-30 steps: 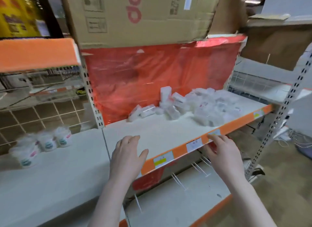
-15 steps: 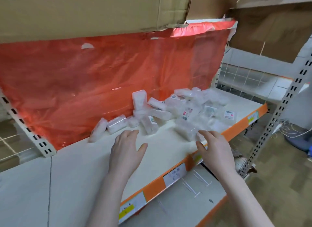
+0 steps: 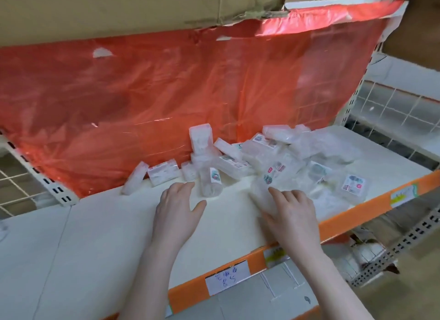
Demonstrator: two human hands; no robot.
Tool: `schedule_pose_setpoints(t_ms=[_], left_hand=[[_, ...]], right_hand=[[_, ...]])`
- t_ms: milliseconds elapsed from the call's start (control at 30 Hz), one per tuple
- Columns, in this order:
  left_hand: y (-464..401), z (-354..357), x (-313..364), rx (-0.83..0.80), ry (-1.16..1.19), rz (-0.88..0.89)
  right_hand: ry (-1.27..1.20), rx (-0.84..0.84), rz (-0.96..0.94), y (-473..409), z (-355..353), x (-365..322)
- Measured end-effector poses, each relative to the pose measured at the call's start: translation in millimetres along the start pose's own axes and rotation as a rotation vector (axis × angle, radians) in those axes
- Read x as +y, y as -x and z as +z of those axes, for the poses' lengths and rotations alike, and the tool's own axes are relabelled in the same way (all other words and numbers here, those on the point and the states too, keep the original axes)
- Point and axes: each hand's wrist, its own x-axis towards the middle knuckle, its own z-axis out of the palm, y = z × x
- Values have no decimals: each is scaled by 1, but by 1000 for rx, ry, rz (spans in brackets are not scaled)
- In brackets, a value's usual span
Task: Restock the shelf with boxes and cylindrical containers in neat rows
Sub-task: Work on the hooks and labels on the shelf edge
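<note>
A jumbled pile of small clear plastic boxes [image 3: 281, 160] lies on the white shelf [image 3: 100, 236], toward its back right. One box [image 3: 200, 138] stands upright against the red plastic sheet. A clear cylindrical container [image 3: 210, 182] lies on its side at the pile's near left edge. My left hand [image 3: 177, 212] hovers over the shelf with straight fingers, just short of the cylinder, holding nothing. My right hand [image 3: 289, 215] reaches with spread fingers onto a clear box [image 3: 260, 193] at the pile's front; I cannot tell whether it grips it.
A red plastic sheet [image 3: 166, 93] hangs behind the shelf under a cardboard box [image 3: 119, 7]. The shelf's orange front edge [image 3: 352, 215] carries price labels. A lower white shelf [image 3: 257, 298] sits below. Perforated uprights and wire grid panels stand at both sides.
The view has closed in on the pile. Both hands have moved forward from the shelf's front edge toward the boxes; the right hand now reaches the pile's front.
</note>
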Motion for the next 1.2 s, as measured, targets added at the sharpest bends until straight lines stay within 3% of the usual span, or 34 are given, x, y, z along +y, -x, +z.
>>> schedule_pose_setpoints(t_ms=[233, 567, 800, 1200], left_hand=[[15, 12, 19, 43, -7, -121], [25, 14, 17, 74, -16, -194], [25, 14, -2, 75, 17, -233], [16, 12, -24, 54, 44, -246]], right_hand=[[-161, 104, -143, 1, 10, 24], [-316, 65, -364, 14, 14, 30], [-238, -55, -504, 17, 14, 28], [-64, -310, -416, -22, 15, 1]])
